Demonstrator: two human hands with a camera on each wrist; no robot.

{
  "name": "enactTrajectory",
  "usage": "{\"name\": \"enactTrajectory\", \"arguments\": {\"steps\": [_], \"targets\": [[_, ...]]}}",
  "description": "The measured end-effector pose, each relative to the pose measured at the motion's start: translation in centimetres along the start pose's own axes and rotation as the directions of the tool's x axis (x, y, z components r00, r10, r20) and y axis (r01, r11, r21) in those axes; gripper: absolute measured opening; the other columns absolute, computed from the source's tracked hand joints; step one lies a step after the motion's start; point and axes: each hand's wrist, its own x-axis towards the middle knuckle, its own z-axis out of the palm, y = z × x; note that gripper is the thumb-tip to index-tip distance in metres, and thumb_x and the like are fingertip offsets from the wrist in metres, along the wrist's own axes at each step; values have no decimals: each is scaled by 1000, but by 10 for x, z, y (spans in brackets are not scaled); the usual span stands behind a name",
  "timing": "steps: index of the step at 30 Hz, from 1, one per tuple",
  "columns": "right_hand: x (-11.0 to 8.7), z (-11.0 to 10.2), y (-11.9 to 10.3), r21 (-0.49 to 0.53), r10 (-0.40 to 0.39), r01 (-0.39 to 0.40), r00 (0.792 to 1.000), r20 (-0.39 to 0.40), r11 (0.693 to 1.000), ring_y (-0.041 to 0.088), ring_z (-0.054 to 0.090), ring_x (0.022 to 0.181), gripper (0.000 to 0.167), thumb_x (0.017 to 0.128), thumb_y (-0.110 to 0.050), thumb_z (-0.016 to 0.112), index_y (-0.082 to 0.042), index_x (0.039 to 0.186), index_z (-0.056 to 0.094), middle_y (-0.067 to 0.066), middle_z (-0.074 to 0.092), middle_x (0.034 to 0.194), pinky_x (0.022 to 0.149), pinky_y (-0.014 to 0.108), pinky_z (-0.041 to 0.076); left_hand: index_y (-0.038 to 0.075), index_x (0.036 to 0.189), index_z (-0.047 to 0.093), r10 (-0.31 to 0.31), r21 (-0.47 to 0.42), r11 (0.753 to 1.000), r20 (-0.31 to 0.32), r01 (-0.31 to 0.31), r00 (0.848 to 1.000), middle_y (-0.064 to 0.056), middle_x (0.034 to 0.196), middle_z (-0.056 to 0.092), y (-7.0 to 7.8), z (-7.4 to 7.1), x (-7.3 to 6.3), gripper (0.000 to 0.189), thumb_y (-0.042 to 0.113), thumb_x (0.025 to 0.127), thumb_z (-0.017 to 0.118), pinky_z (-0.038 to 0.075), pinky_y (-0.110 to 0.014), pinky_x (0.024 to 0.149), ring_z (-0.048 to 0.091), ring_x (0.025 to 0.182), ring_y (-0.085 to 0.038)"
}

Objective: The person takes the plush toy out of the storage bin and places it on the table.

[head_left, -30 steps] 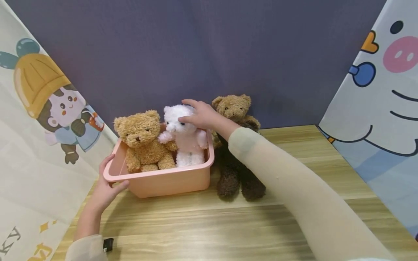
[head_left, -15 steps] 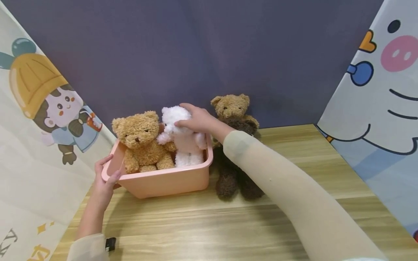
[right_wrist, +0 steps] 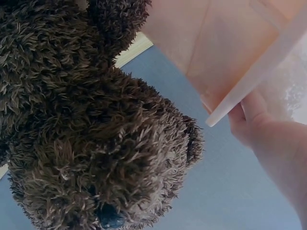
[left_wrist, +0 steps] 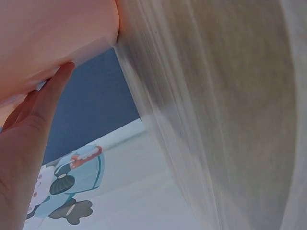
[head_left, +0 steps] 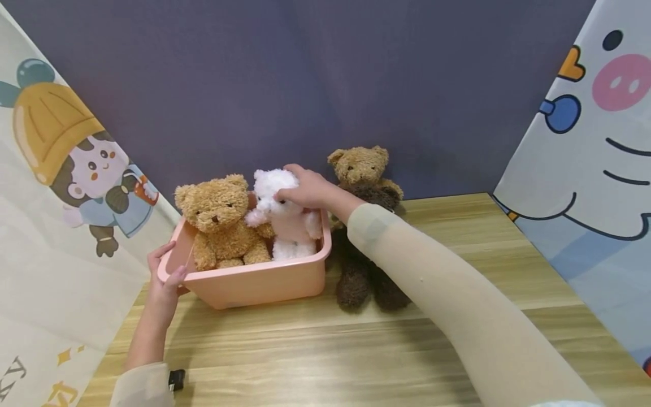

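I grip the left end of a pink plastic tub (head_left: 259, 287) with my left hand (head_left: 165, 282) — thumb over the rim, other fingers against the outer wall. My right hand (head_left: 311, 189) holds a white toy (head_left: 290, 223) by the head, thumb near its face and fingers over the top; the tub's rim gets in the way in the right wrist view, so I can't say how far those fingers curl behind it.

The white toy is upright in the right end of the tub. Its head is fluffy and white with small rounded ears and dark eyes; its arms and body are pale pink, its legs white. Just beside it in the tub sits a tan bear (head_left: 218, 212) with curly fur, a brown nose and small dark eyes. The tub has rounded corners and a wide, smooth rim.

On the table (head_left: 315, 350), near the tub's right end, are a shaggy dark brown bear (head_left: 353, 285) and, behind it, a second tan bear (head_left: 360, 164), partly hidden.

As for writing, I can read the letters "KY" (head_left: 12, 376) on the left curtain (head_left: 40, 294), cut off by the edge of view, with a yellow character I can't make out below. A child in a yellow hat (head_left: 56, 124) is printed higher up — and a pink snout (head_left: 620, 82) shows on the right curtain (head_left: 600, 203).
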Motion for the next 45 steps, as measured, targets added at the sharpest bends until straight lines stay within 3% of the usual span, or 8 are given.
{"name": "enactTrajectory", "arguments": {"steps": [8, 14, 18, 21, 30, 38, 45], "targets": [[2, 1, -2, 5, 14, -14, 1000, 8, 1000, 32, 52, 141, 84, 96, -43, 70, -21, 166, 30, 15, 41, 168, 111, 48, 51, 40, 145, 32, 4, 2, 1000, -16, -4, 1000, 11, 135, 39, -2, -1, 0, 57, 19, 96, 53, 58, -23, 68, 57, 108, -2], [5, 3, 1, 14, 9, -8, 1000, -13, 1000, 32, 51, 143, 81, 95, -43, 71, -21, 163, 34, 14, 44, 165, 114, 48, 50, 41, 143, 35, 1, -13, 1000, -42, -2, 999, 10, 133, 41, -3, 0, 0, 57, 19, 94, 54, 57, -25, 65, 57, 106, -3], [5, 2, 4, 103, 14, -9, 999, -39, 995, 32, 51, 144, 75, 94, -40, 72, -22, 160, 40, 13, 46, 163, 116, 49, 49, 41, 143, 35, 4, -13, 1000, -52, -5, 999, 10, 134, 41, -4, 1, 0, 57, 20, 94, 55, 57, -25, 63, 57, 105, -3], [4, -2, 6, 184, 27, -18, 998, -49, 983, 31, 53, 141, 71, 95, -38, 73, -22, 157, 43, 12, 47, 162, 110, 47, 53, 40, 144, 35, 7, -3, 1000, -51, -7, 999, 11, 135, 40, -3, 1, 0, 57, 21, 94, 55, 57, -25, 64, 57, 107, -4], [2, -9, 8, 280, 59, -34, 995, -79, 959, 32, 63, 123, 65, 93, -34, 76, -24, 151, 49, 12, 51, 156, 78, 42, 64, 38, 144, 35, 25, 5, 1000, -35, -25, 999, 11, 136, 40, -1, 2, 0, 55, 21, 95, 54, 58, -24, 65, 59, 107, -3], [-2, -26, -1, 349, 65, -13, 988, -138, 937, 31, 60, 130, 59, 92, -33, 79, -22, 144, 52, 9, 52, 153, 89, 45, 63, 39, 143, 35, 26, 0, 1000, -37, -26, 999, 11, 136, 40, -1, 2, 0, 55, 21, 94, 55, 58, -24, 64, 59, 106, -2], [-11, -46, -8, 443, 68, 10, 985, -160, 896, 33, 65, 119, 58, 92, -31, 79, -23, 143, 52, 10, 51, 151, 76, 49, 66, 39, 143, 34, 17, -2, 1000, -29, -17, 999, 10, 135, 40, -2, 0, 1, 57, 20, 94, 55, 58, -24, 65, 59, 105, -2]]}}
